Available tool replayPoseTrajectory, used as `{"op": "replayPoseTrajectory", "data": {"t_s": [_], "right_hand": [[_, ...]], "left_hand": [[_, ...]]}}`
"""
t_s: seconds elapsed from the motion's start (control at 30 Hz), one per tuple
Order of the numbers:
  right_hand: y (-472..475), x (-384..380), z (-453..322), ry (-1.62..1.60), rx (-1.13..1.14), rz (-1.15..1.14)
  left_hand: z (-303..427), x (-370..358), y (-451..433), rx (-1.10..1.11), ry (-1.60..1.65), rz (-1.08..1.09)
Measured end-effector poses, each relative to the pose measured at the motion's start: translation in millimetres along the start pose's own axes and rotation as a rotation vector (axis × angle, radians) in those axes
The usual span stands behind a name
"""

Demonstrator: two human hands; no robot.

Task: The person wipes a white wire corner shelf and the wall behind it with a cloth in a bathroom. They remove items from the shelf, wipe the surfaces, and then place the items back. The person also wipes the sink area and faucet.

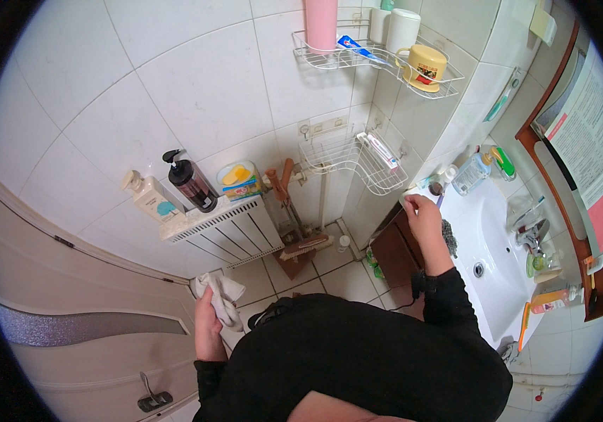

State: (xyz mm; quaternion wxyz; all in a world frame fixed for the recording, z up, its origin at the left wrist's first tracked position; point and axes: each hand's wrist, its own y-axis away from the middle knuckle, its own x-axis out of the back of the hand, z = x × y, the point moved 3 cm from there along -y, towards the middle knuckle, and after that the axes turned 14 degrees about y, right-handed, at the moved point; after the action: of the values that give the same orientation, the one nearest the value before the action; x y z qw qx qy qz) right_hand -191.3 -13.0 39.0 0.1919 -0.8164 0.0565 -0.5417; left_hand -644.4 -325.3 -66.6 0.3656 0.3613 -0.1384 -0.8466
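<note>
My left hand [207, 319] grips a crumpled white cloth [222, 295] low at the left, between the door and my body. My right hand [422, 219] is at the near-left corner of the white washbasin [483, 311], its fingers bent with thumb and fingertips close together. A small white thing lies at its fingertips; whether it is held cannot be told. Just beyond that hand are a small dark-topped jar [436, 185] and a clear pump bottle [471, 174]. A grey scouring pad [448, 238] sits on the basin's rim beside the wrist.
A radiator [227, 232] bears two pump bottles [191, 182] and a soap dish [236, 171]. Wire racks [328, 64] hold a yellow mug [424, 66] and toothpaste [359, 48]. A broom [304, 247] stands in the corner. The door [85, 364] is at left, the faucet [532, 237] at right.
</note>
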Motion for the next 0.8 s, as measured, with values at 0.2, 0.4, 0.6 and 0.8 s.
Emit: {"op": "replayPoseTrajectory", "data": {"t_s": [0.2,0.4,0.6,0.8], "right_hand": [[-52.0,-28.0,-15.1,0.025,0.007,-0.134],[-99.9,-77.2,-3.5,0.024,-0.061,-0.237],[-124.3,-112.4,18.6,0.093,-0.183,-0.306],[-130.7,-119.7,20.9,0.087,-0.207,-0.316]], "left_hand": [[-2.3,13.5,3.4,-0.021,0.019,0.023],[-7.1,33.1,-0.2,-0.041,0.050,0.057],[-4.7,37.5,6.9,-0.033,0.057,0.063],[-1.0,32.9,10.2,0.008,0.017,0.087]]}}
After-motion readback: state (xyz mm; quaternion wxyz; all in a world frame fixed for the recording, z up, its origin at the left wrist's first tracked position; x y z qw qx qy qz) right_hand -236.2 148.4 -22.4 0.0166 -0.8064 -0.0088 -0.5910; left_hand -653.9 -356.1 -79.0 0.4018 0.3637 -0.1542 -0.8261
